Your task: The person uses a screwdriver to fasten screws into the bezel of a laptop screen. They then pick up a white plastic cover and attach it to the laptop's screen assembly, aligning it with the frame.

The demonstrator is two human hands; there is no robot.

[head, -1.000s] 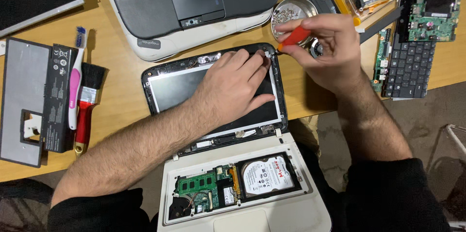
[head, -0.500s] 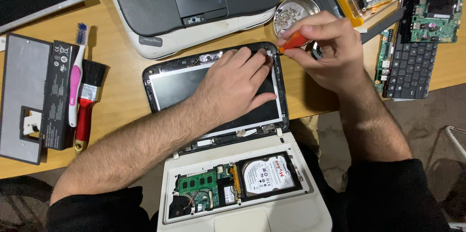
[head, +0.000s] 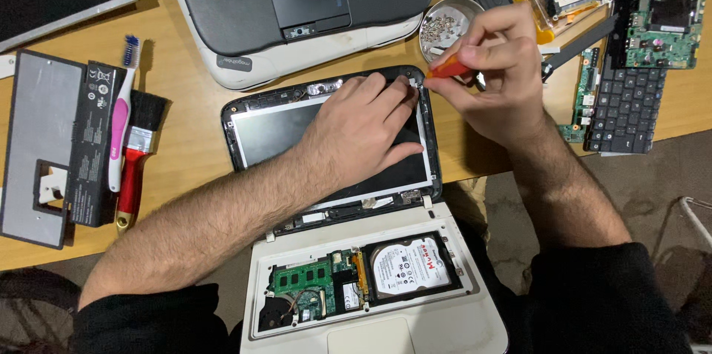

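Lowered slightly since the earlier frame, the right hand [head: 493,72] grips a red-handled screwdriver [head: 447,70] at the laptop screen's [head: 326,143] 1 o'clock corner. Left hand [head: 363,128] lies flat, unclenched, on the screen; screw dish [head: 445,25] at 12 o'clock.

Colours on the desk [head: 193,139]

Tan wooden desk; orange-handled screwdriver [head: 449,70]; black screen bezel [head: 326,91]; white laptop base [head: 415,324]; pink-and-white toothbrush [head: 120,128]; red-handled brush [head: 133,176].

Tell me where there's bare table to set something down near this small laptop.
Bare wood lies between the paintbrush and the small laptop's screen, and a narrower strip right of the screen, below the loose keyboard. The top right is crowded: screw dish, circuit boards and the right hand with its screwdriver.
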